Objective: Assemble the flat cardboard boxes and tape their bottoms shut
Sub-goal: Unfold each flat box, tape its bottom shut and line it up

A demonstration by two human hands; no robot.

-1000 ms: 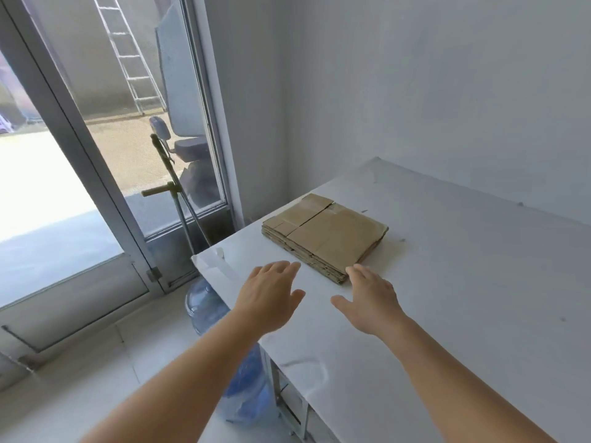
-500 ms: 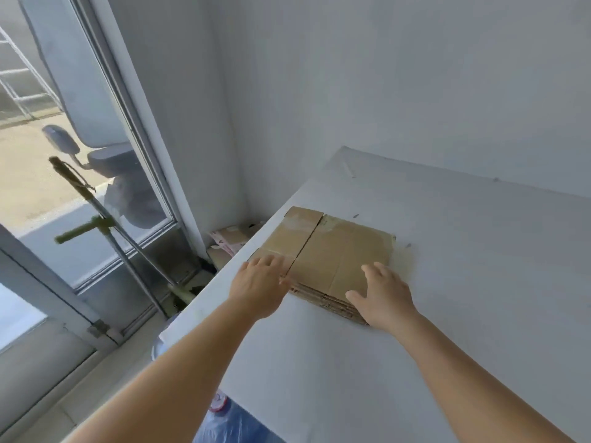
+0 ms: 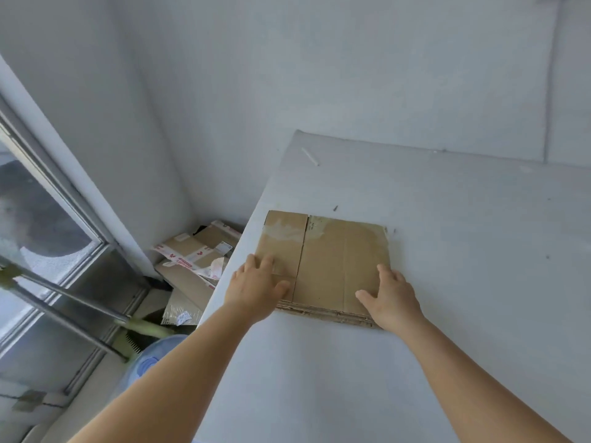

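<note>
A stack of flat brown cardboard boxes (image 3: 332, 254) lies on the white table (image 3: 447, 282) near its left edge. The top sheet shows old tape residue along its far side. My left hand (image 3: 256, 287) rests on the stack's near left corner, fingers laid flat on the cardboard. My right hand (image 3: 391, 298) rests on the near right corner, fingers spread, thumb pointing inward over the top sheet. No tape roll or dispenser is in view.
Used taped cartons (image 3: 195, 260) lie on the floor in the corner left of the table. A metal-handled tool (image 3: 64, 295) leans across the glass door at left. A blue water jug (image 3: 150, 366) stands below the table's left edge. A wall runs behind.
Both hands have reached forward from above the bare table onto the stack's near corners. The view has swung right and closer, away from the glass door.
</note>
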